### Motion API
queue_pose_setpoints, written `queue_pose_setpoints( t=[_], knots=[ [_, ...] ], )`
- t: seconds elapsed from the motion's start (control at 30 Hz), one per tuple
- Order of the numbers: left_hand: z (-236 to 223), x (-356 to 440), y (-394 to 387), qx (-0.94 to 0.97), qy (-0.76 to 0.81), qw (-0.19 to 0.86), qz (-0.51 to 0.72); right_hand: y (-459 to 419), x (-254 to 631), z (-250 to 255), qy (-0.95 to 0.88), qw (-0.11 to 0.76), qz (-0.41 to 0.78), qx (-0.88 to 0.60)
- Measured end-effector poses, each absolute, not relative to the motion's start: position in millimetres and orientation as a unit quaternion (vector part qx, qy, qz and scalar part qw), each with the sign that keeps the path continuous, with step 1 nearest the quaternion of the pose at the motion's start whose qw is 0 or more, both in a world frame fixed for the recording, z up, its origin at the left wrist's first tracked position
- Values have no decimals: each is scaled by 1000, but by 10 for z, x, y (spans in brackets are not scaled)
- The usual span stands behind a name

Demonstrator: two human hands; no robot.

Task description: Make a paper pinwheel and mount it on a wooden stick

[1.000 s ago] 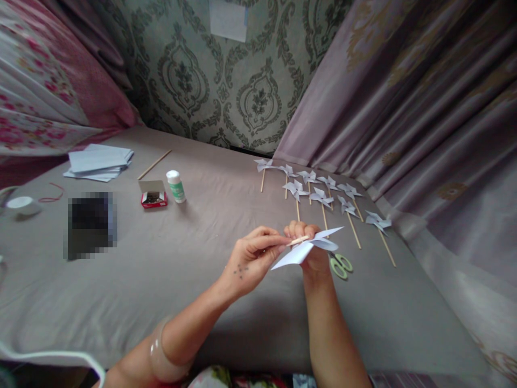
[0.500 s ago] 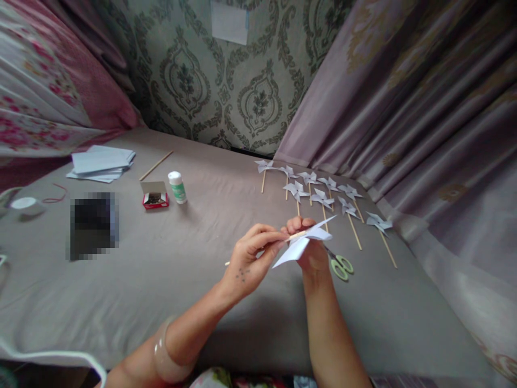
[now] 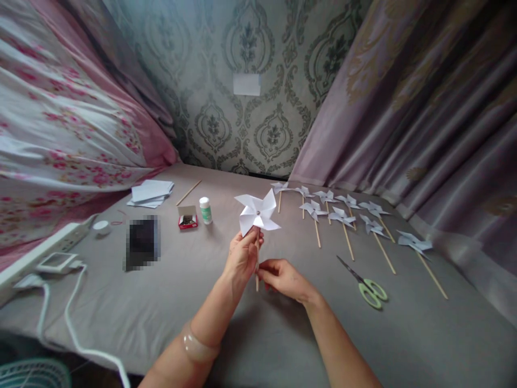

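Note:
I hold a white paper pinwheel (image 3: 257,213) upright on its thin wooden stick above the grey bedsheet (image 3: 283,334). My left hand (image 3: 242,256) is closed round the stick just under the paper head. My right hand (image 3: 283,277) pinches the lower end of the same stick. Several finished pinwheels (image 3: 341,215) on sticks lie in rows on the sheet to the right. Green-handled scissors (image 3: 365,285) lie to the right of my right hand.
A small white glue bottle (image 3: 205,210) and an open red box (image 3: 188,217) stand at the middle left. A paper stack (image 3: 151,193), a loose stick (image 3: 188,192), a tape roll (image 3: 100,227) and a power strip (image 3: 44,253) with cables lie at left. Curtains hang right.
The pinwheel went from lying flat between my hands to standing upright, facing me. My right hand moved from the paper head down to the stick's lower end. The camera tilted up.

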State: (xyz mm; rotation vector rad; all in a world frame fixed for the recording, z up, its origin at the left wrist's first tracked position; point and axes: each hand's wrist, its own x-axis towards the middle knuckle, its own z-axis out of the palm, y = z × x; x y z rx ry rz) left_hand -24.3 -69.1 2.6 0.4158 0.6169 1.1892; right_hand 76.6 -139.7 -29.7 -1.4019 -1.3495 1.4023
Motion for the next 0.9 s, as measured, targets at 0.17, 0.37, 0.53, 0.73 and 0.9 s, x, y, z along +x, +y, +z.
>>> queue_pose_setpoints(
  t=[0.17,0.37,0.53,0.73,0.9],
  knots=[
    [14,-255,-659,180,291,770,538,-1392,683,-333,-518,329,578,-538],
    [-133,-240,-727,346,331,752,452,-1327,798,-263,-473,445,537,-538],
    [-221,-185,-807,461,325,734,378,-1288,897,-267,-454,498,505,-539],
    [-224,-180,-776,497,377,672,400,-1323,1002,-224,-475,442,454,-611],
    [-215,-157,-790,520,411,639,391,-1378,1246,-76,-405,571,189,-689]
  ],
)
